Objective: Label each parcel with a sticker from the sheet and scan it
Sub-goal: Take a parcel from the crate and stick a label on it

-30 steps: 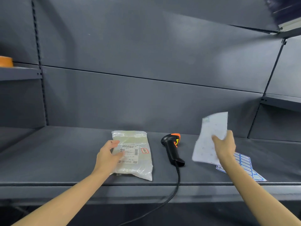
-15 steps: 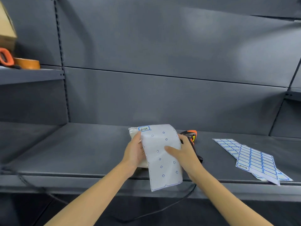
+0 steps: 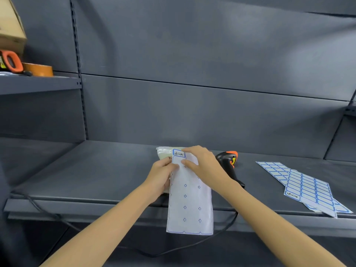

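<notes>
Nearest the camera, an almost spent sticker sheet (image 3: 189,199) is hanging down past the front edge of the shelf (image 3: 96,170), its backing bare except for one written sticker (image 3: 178,153) at the top corner. The left hand (image 3: 163,176) is pinching the sheet's left edge, thumb on the front and fingers curled behind. The right hand (image 3: 202,162) is reaching over the top of the sheet, its forefinger and thumb closing in beside that last sticker (whether they are already nipping its edge, I cannot tell). So each grip is busy with the sheet, the left one firmly, the right one at the sticker corner.

Just behind the sheet, the parcel (image 3: 165,151), a pale plastic bag, is lying on the shelf, mostly hidden. To its right the scanner (image 3: 228,162) is resting on its side, its cable (image 3: 192,245) trailing over the edge. Farther right, two fuller sheets of blue labels (image 3: 308,187) are lying overlapped. On the upper left shelf sit a tape roll (image 3: 38,69) and a cardboard box (image 3: 11,29).

The step in hand looks like peeling. Next, the sticker needs lifting cleanly by one corner, then pressing flat onto the parcel before the scanner is taken up.
</notes>
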Motion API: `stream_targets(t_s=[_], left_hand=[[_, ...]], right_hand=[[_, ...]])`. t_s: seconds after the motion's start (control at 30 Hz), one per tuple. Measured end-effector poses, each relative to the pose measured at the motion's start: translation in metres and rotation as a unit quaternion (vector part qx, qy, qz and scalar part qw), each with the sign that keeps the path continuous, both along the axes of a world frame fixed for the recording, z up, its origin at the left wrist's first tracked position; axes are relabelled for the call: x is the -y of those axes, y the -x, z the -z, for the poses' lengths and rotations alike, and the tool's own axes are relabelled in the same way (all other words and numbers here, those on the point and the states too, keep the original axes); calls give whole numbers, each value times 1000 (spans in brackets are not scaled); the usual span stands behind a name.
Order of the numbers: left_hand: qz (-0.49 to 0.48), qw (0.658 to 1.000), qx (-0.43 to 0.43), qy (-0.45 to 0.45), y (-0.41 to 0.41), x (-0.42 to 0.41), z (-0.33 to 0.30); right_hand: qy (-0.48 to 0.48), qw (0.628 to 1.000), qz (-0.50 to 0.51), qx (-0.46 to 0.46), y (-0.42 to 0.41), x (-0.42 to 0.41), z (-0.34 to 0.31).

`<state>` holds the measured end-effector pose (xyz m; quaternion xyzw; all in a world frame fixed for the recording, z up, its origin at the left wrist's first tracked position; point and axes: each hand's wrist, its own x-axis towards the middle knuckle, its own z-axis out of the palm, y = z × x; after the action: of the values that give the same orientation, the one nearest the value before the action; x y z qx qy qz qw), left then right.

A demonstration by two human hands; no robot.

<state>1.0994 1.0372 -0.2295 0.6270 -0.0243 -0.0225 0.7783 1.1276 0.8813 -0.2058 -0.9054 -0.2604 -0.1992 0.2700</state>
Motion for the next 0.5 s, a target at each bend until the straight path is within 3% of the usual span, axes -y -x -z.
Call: stream_targets(t_s=[0.2,0.4,0.5], left_hand=[[17,999,14,-32,2,-6,-1],[19,999,16,-38,2,-7,5],[10,999,18,-31,2,-8,6]], right_hand=[[0,1000,-4,-17,-7,-8,-5],[-174,978,9,-118,-7,-8,-8],[-289,937,4,-197,-7,-7,-5]])
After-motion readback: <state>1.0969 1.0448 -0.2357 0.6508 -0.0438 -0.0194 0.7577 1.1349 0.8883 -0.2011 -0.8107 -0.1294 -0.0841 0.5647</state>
